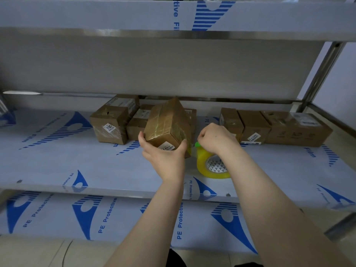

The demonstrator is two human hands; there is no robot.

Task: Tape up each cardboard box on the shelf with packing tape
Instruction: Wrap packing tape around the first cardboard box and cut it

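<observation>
Held box (166, 124): brown cardboard, glossy tape already over its top and sides, white label on the near end. It is tilted, far end up, above the middle shelf (77, 160), just in front of the back row.

Your left hand (163, 155) grips the box's near end from below, thumb on the left face, fingers curled up round the right edge.

Your right hand (215, 139) is just right of the box, fingers curled tight, pinching a green piece (197, 144) that sticks out under the knuckles (what it is, you cannot tell from here).

The yellow tape roll (210, 168) stands on edge on the shelf directly below that hand, and a yellowish strip appears to run from it to the box's near right corner.

Back row: a labelled box (109, 126) with more boxes just beside it on the left, and three boxes (254, 126) side by side on the right.

The shelves carry blue-printed protective film (231, 224).
</observation>
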